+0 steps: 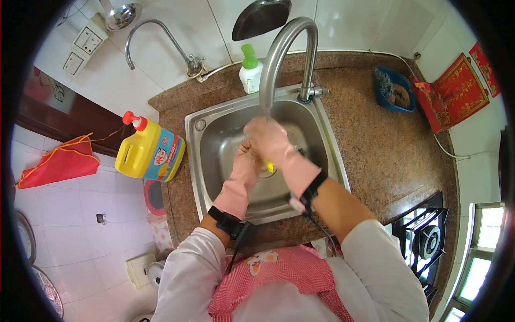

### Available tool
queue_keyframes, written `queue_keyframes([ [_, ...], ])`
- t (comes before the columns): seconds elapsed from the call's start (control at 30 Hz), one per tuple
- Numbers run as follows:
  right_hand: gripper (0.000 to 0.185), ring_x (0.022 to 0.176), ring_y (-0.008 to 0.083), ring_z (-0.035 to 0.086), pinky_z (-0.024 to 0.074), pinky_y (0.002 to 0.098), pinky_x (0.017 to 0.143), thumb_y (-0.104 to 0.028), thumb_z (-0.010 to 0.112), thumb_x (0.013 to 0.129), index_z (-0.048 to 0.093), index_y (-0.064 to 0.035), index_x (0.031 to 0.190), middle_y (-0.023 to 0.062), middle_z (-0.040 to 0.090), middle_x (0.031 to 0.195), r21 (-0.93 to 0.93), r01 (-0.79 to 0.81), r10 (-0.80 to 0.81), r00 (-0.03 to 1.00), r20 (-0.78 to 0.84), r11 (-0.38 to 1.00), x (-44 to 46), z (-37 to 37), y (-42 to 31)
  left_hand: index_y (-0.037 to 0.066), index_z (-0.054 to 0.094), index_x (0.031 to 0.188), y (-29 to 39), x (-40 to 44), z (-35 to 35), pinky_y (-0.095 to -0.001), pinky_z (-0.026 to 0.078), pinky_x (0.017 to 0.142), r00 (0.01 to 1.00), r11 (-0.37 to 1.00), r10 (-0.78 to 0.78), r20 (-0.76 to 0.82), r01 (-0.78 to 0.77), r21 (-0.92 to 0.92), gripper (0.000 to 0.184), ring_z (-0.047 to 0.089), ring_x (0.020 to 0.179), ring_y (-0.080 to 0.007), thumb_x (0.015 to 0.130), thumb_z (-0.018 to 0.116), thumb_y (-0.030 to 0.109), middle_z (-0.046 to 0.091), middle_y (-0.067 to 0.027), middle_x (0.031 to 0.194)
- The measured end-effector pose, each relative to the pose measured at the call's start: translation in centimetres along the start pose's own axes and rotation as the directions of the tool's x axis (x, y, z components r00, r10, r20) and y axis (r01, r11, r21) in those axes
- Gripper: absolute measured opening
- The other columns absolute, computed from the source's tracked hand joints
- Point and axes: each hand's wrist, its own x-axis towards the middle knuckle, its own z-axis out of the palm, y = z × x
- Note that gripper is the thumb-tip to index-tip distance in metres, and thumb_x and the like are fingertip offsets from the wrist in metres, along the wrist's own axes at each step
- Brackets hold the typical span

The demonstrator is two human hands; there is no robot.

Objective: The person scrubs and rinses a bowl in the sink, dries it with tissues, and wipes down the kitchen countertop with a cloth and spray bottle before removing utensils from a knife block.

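Note:
Both hands wear pink rubber gloves over the steel sink [268, 201]. My right hand [266, 137] is directly below the mouth of the tall curved faucet [289, 40], its fingers blurred. Lower and to the left, my left hand [247, 161] has its fingers bent and close to the right one. A small yellow thing [269, 167] shows between the two gloves; which hand touches it, if either, is unclear. Something dark lies in the sink just right of the right glove, too small to make out.
A yellow detergent jug [147, 153] stands left of the sink, and a green-topped pump bottle [250, 72] behind it. A small curved tap [161, 27] is at the back left. At right are a blue basket [383, 99] with scrubbers and a gas stove [429, 241].

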Motion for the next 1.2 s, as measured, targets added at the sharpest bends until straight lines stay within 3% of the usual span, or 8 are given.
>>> queue_keyframes([
  [0.13, 0.035, 0.107, 0.0391, 0.056, 0.0454, 0.0430, 0.092, -0.036, 0.045, 0.097, 0.062, -0.0069, 0.105, 0.0213, 0.061, 0.113, 0.485, -0.516, 0.492, 0.850, 0.189, 0.706, 0.7, -1.5, 0.2, 0.006, 0.063, 0.086, 0.4, -0.3, 0.0, -0.0287, 0.053, 0.069, 0.999, 1.000, -0.023, 0.032, 0.022, 0.019, 0.012, 0.063, 0.072, -0.0130, 0.093, 0.062, 0.016, 0.067, -0.0021, 0.084],
  [0.17, 0.042, 0.110, 0.0391, 0.053, 0.0444, 0.0419, 0.094, -0.040, 0.045, 0.097, 0.061, -0.0029, 0.110, 0.0218, 0.061, 0.113, 0.463, -0.096, 0.262, 0.914, -0.309, 0.881, -1.0, -1.2, -1.4, 0.007, 0.062, 0.085, 0.8, -0.8, 1.3, -0.0272, 0.050, 0.067, 0.995, 0.996, -0.001, -0.101, 0.010, 0.090, 0.011, 0.061, 0.070, -0.0113, 0.093, 0.063, 0.015, 0.066, -0.0007, 0.082],
  [0.27, 0.042, 0.119, 0.0362, 0.049, 0.0382, 0.0384, 0.103, -0.038, 0.047, 0.096, 0.058, -0.0044, 0.119, 0.0223, 0.057, 0.123, 0.759, -0.539, 0.444, 0.817, 0.367, 0.364, 0.2, -3.0, -0.1, 0.008, 0.063, 0.086, 1.0, -0.9, 0.9, -0.0257, 0.048, 0.064, 1.000, 0.960, 0.007, -0.028, 0.001, 0.280, 0.008, 0.060, 0.071, -0.0099, 0.093, 0.063, 0.012, 0.065, 0.0006, 0.081],
  [0.43, 0.033, 0.123, 0.0322, 0.049, 0.0400, 0.0354, 0.100, -0.040, 0.048, 0.097, 0.059, -0.0222, 0.123, 0.0185, 0.049, 0.136, 0.472, 0.039, 0.104, 0.956, -0.273, 0.881, -2.9, -3.0, -1.6, 0.004, 0.064, 0.097, 0.7, -0.1, -1.3, -0.0244, 0.051, 0.065, 0.997, 0.963, 0.064, 0.035, -0.071, 0.259, 0.008, 0.062, 0.071, -0.0098, 0.090, 0.066, 0.007, 0.068, -0.0022, 0.084],
  [0.53, 0.033, 0.116, 0.0281, 0.054, 0.0409, 0.0348, 0.097, -0.039, 0.054, 0.094, 0.062, -0.0178, 0.118, 0.0160, 0.057, 0.125, 0.740, -0.538, 0.376, 0.835, 0.401, 0.404, -1.8, -6.7, -0.1, 0.007, 0.062, 0.084, 1.8, -1.3, 0.6, -0.0226, 0.044, 0.061, 0.999, 0.907, -0.038, -0.015, 0.040, 0.420, 0.009, 0.057, 0.066, -0.0076, 0.092, 0.063, 0.009, 0.061, 0.0030, 0.075],
  [0.77, 0.048, 0.082, 0.0207, 0.062, 0.0471, 0.0321, 0.076, -0.047, 0.063, 0.087, 0.067, -0.0007, 0.101, 0.0102, 0.067, 0.085, 0.745, -0.516, 0.464, 0.829, 0.311, 0.422, -2.3, -6.8, 2.2, 0.004, 0.064, 0.090, 2.6, -0.4, 1.4, -0.0218, 0.042, 0.058, 0.994, 0.918, 0.019, -0.112, 0.027, 0.395, 0.015, 0.054, 0.066, -0.0046, 0.095, 0.060, 0.018, 0.061, 0.0031, 0.077],
  [1.13, 0.043, 0.090, 0.0333, 0.066, 0.0498, 0.0385, 0.073, -0.040, 0.052, 0.094, 0.067, -0.0030, 0.110, 0.0221, 0.067, 0.099, 0.164, -0.589, 0.602, 0.797, -0.040, 0.791, -4.8, -5.3, 0.9, 0.008, 0.061, 0.118, -0.1, 0.2, 6.8, -0.0578, 0.026, 0.104, 0.692, -0.292, 0.664, 0.283, -0.108, 0.950, 0.039, 0.042, 0.126, -0.0366, 0.089, 0.055, 0.033, 0.051, -0.0118, 0.134],
  [1.2, 0.046, 0.090, 0.0313, 0.066, 0.0498, 0.0368, 0.074, -0.041, 0.047, 0.097, 0.064, -0.0020, 0.115, 0.0207, 0.067, 0.102, 0.645, -0.571, 0.680, 0.725, 0.109, 0.507, -6.3, 0.5, 5.4, 0.007, 0.060, 0.118, 0.6, -0.5, 7.5, -0.0569, 0.028, 0.103, 0.679, -0.386, 0.606, 0.415, -0.205, 0.900, 0.041, 0.045, 0.124, -0.0358, 0.088, 0.056, 0.033, 0.053, -0.0109, 0.132],
])
